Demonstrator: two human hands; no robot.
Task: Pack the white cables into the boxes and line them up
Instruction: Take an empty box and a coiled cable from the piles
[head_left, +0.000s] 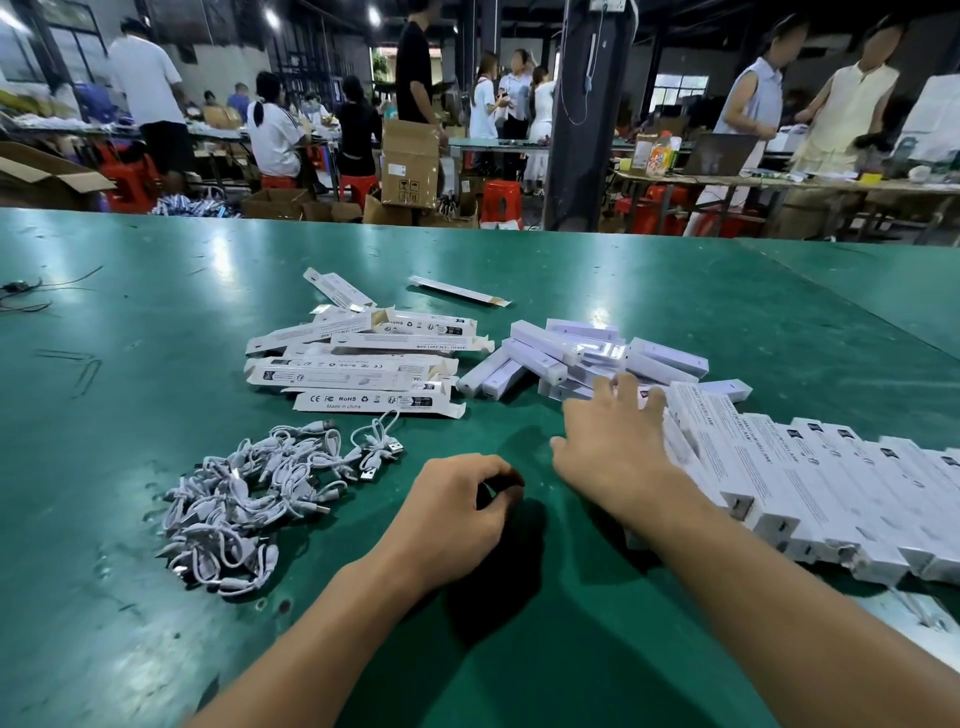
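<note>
The right hand (613, 447) lies flat with fingers straight and spread, pressing the near-left end of a row of long white printed cardboard boxes (810, 488) lined up to the right on the green table (156, 312). The left hand (457, 512) hovers at centre, its fingers curled toward the thumb with nothing visible in them. A tangled pile of white USB cables (249, 493) lies to the left, with flat unfolded white cartons (358, 364) farther away.

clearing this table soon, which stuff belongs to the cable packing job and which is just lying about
Belongs to the job: cables; flat boxes; white bars, probably; row of boxes, with the right hand pressed on it.

Lying about: dark wire at the left edge of the table; cardboard carton, red stool and laptop beyond it.
</note>
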